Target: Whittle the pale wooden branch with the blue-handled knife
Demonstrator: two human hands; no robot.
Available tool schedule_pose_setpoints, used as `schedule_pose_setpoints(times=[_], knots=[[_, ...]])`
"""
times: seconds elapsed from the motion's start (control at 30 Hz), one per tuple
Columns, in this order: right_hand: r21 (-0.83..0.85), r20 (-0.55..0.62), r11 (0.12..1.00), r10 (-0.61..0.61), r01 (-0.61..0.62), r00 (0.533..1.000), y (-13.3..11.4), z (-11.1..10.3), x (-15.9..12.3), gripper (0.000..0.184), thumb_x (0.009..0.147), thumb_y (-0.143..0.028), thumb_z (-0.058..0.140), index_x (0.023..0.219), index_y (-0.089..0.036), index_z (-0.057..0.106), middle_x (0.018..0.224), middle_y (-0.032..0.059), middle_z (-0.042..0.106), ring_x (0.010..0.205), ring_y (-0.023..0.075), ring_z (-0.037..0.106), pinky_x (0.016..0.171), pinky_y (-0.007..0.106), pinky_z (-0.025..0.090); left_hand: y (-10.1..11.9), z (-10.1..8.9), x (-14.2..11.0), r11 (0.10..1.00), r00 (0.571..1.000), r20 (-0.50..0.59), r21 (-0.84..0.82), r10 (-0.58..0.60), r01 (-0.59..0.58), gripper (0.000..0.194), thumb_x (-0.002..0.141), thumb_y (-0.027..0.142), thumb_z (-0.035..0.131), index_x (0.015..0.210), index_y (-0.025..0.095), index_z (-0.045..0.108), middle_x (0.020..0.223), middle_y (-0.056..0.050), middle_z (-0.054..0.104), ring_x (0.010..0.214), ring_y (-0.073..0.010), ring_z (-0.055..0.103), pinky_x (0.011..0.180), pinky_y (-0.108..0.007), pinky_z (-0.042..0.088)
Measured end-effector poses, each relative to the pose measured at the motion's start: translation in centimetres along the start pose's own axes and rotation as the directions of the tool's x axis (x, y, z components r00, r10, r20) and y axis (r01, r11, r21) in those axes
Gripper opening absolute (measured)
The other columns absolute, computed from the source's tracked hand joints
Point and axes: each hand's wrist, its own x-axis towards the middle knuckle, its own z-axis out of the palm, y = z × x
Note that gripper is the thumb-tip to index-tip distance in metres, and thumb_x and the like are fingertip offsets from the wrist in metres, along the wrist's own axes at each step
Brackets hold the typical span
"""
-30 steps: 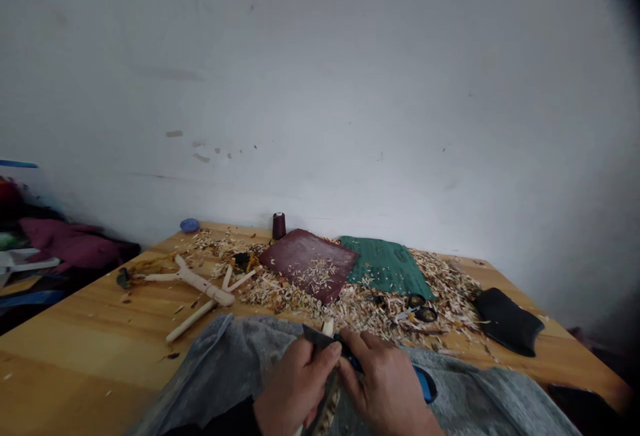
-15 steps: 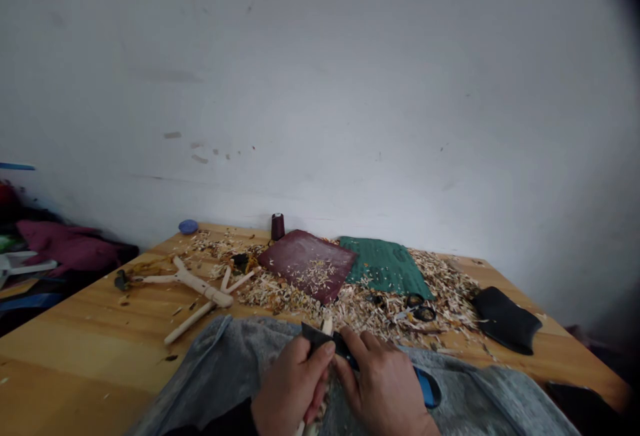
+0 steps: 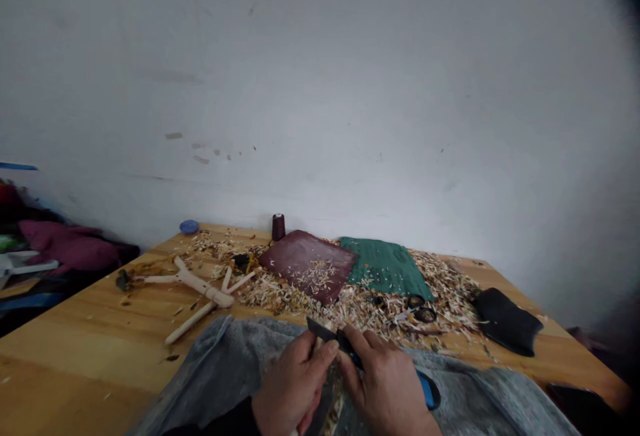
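My right hand [image 3: 385,376] is wrapped around the handle of a knife [image 3: 321,331] with a dark blade and a blue handle end. The blade points left across a peeled wooden stick [image 3: 332,417]. My left hand [image 3: 297,383] is closed around the stick, its thumb pressed near the back of the blade. Both hands are close together over a grey cloth [image 3: 240,346] spread along the table's front. My fingers hide most of the stick, and its upper end is hard to make out.
Wood shavings [image 3: 445,283] cover much of the wooden table [image 3: 70,343]. On it lie forked peeled sticks [image 3: 200,286], a maroon sheet [image 3: 305,259], a green sheet [image 3: 385,266], scissors [image 3: 417,311] and a black curved piece [image 3: 505,321]. A thread spool [image 3: 279,227] stands by the wall.
The blade has shifted slightly up and to the right. The stick's pale tip, which stood out above the blade, now shows less. Both hands keep their grip.
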Motion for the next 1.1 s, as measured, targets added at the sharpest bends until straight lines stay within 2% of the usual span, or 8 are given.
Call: schedule_pose_setpoints(times=[0.13, 0.3, 0.43, 0.53, 0.77, 0.87, 0.97, 1.1], knots=[[0.094, 0.067, 0.995, -0.026, 0.02, 0.997, -0.1, -0.2, 0.1, 0.029, 0.093, -0.039, 0.046, 0.113, -0.023, 0.058, 0.085, 0.0054, 0.067, 0.075, 0.0224, 0.066, 0.064, 0.029, 0.046, -0.8, -0.2, 0.5, 1.0, 0.998, 0.07, 0.022, 0.003, -0.005, 0.05, 0.076, 0.072, 0.047, 0.07, 0.023, 0.045, 0.03, 0.011, 0.034, 0.024, -0.0077, 0.027, 0.025, -0.019, 0.018], [0.121, 0.099, 0.993, -0.014, 0.002, 0.995, -0.4, -0.1, 0.1, 0.031, 0.093, -0.039, 0.045, 0.115, -0.022, 0.059, 0.088, 0.0067, 0.067, 0.078, 0.0246, 0.066, 0.067, 0.034, 0.047, -0.8, -0.2, 0.5, 0.999, 0.996, 0.087, -0.045, 0.013, -0.009, 0.05, 0.073, 0.073, 0.05, 0.074, 0.023, 0.045, 0.031, 0.013, 0.033, 0.024, -0.007, 0.025, 0.025, -0.018, 0.02], [0.079, 0.083, 0.997, -0.005, -0.002, 0.997, -0.4, 0.3, 0.0, 0.032, 0.092, -0.037, 0.046, 0.118, -0.021, 0.058, 0.089, 0.0075, 0.067, 0.077, 0.0259, 0.066, 0.067, 0.036, 0.047, -0.4, 0.0, 0.3, 0.998, 0.998, 0.066, -0.062, -0.01, 0.014, 0.055, 0.068, 0.077, 0.049, 0.066, 0.024, 0.04, 0.034, 0.013, 0.031, 0.025, -0.0056, 0.024, 0.025, -0.018, 0.018], [0.03, 0.058, 0.999, -0.013, 0.012, 0.998, -0.3, 0.6, 0.0, 0.032, 0.091, -0.037, 0.047, 0.117, -0.021, 0.058, 0.086, 0.0073, 0.066, 0.076, 0.0265, 0.065, 0.066, 0.036, 0.046, -0.3, 0.1, 0.3, 0.999, 0.998, 0.054, -0.042, -0.022, 0.025, 0.053, 0.068, 0.076, 0.05, 0.068, 0.024, 0.04, 0.034, 0.013, 0.032, 0.025, -0.0061, 0.025, 0.026, -0.019, 0.018], [0.02, 0.021, 1.0, -0.015, 0.014, 1.0, 0.0, 0.4, 0.0, 0.033, 0.091, -0.037, 0.046, 0.116, -0.021, 0.059, 0.085, 0.0072, 0.066, 0.073, 0.0259, 0.066, 0.062, 0.033, 0.045, -1.0, 0.1, 0.6, 0.999, 0.999, 0.035, 0.026, -0.037, 0.036, 0.05, 0.075, 0.072, 0.045, 0.06, 0.025, 0.038, 0.028, 0.011, 0.03, 0.022, -0.0072, 0.025, 0.025, -0.02, 0.014], [0.1, 0.06, 0.995, -0.022, 0.016, 0.998, 0.2, 0.0, 0.1, 0.031, 0.092, -0.038, 0.045, 0.116, -0.023, 0.059, 0.084, 0.0055, 0.067, 0.074, 0.0235, 0.066, 0.063, 0.03, 0.044, -1.1, 0.0, 0.6, 1.0, 0.998, 0.064, 0.0, 0.0, 0.0, 0.046, 0.078, 0.067, 0.048, 0.064, 0.023, 0.042, 0.03, 0.011, 0.032, 0.023, -0.0066, 0.026, 0.025, -0.019, 0.015], [0.166, 0.11, 0.986, -0.044, 0.025, 0.993, 0.2, -0.3, 0.1, 0.03, 0.093, -0.038, 0.043, 0.115, -0.024, 0.059, 0.086, 0.0048, 0.067, 0.076, 0.0215, 0.066, 0.065, 0.028, 0.044, -0.7, -0.1, 0.5, 0.999, 0.994, 0.106, -0.039, 0.023, -0.019, 0.041, 0.078, 0.063, 0.051, 0.08, 0.021, 0.048, 0.031, 0.013, 0.034, 0.024, -0.0071, 0.026, 0.026, -0.018, 0.019], [0.124, 0.111, 0.992, -0.027, 0.013, 0.993, -0.1, -0.3, 0.1, 0.032, 0.093, -0.037, 0.042, 0.116, -0.022, 0.059, 0.088, 0.0069, 0.067, 0.077, 0.0242, 0.066, 0.065, 0.031, 0.045, -0.5, -0.3, 0.5, 0.998, 0.993, 0.119, -0.057, 0.015, -0.008, 0.043, 0.077, 0.064, 0.052, 0.085, 0.022, 0.046, 0.031, 0.014, 0.033, 0.025, -0.0077, 0.026, 0.026, -0.018, 0.021]])
